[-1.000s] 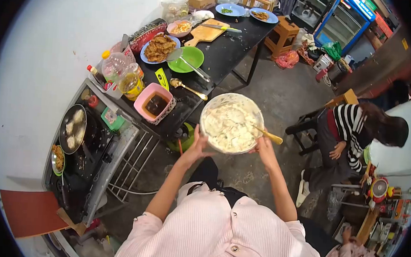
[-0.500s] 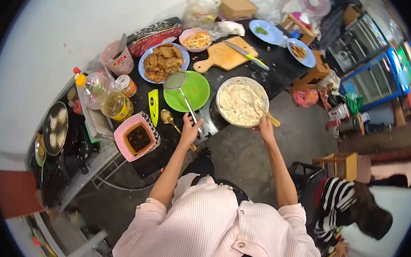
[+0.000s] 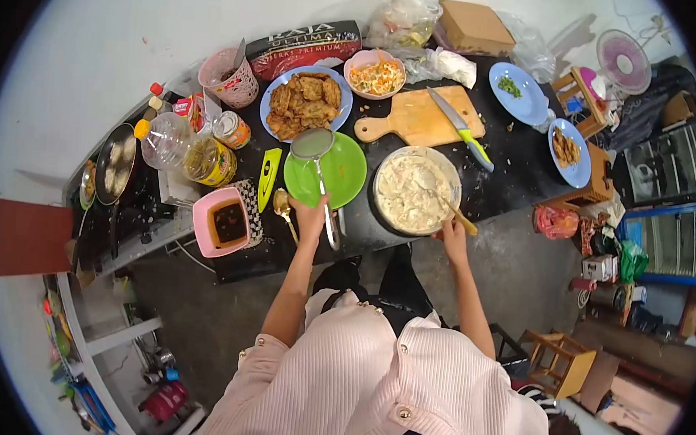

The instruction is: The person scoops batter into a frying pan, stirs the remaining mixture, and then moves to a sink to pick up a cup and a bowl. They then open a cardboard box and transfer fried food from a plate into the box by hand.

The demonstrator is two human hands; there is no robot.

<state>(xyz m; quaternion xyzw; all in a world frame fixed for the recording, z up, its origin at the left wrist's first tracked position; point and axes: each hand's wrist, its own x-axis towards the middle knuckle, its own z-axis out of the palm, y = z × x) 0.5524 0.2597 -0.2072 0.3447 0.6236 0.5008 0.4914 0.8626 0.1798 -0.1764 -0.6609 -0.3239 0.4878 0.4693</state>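
Observation:
My left hand (image 3: 309,218) is closed at the metal strainer's (image 3: 313,144) handle, by the near rim of the green plate (image 3: 351,170). The strainer's mesh head lies over that plate. My right hand (image 3: 452,238) grips the near right edge of a bowl of thick whitish batter (image 3: 405,193), its fingers partly hidden. A spoon (image 3: 463,220) with a light handle stands in the batter. Left of my left hand are a golden spoon (image 3: 283,204), a yellow-green tool (image 3: 268,179) and a pink bowl of dark sauce (image 3: 206,226).
Behind are a plate of fried pieces (image 3: 342,119), shredded vegetables (image 3: 375,77), and a cutting board (image 3: 418,116) with a knife (image 3: 477,151). Bottles (image 3: 161,141) and a frying pan (image 3: 115,163) are left, two blue plates (image 3: 522,105) right. A person's striped sleeve (image 3: 538,398) shows at lower right.
The view has shifted and turned, with the table's things appearing farther right. My left hand has moved left relative to the green plate. The other person is now mostly out of view.

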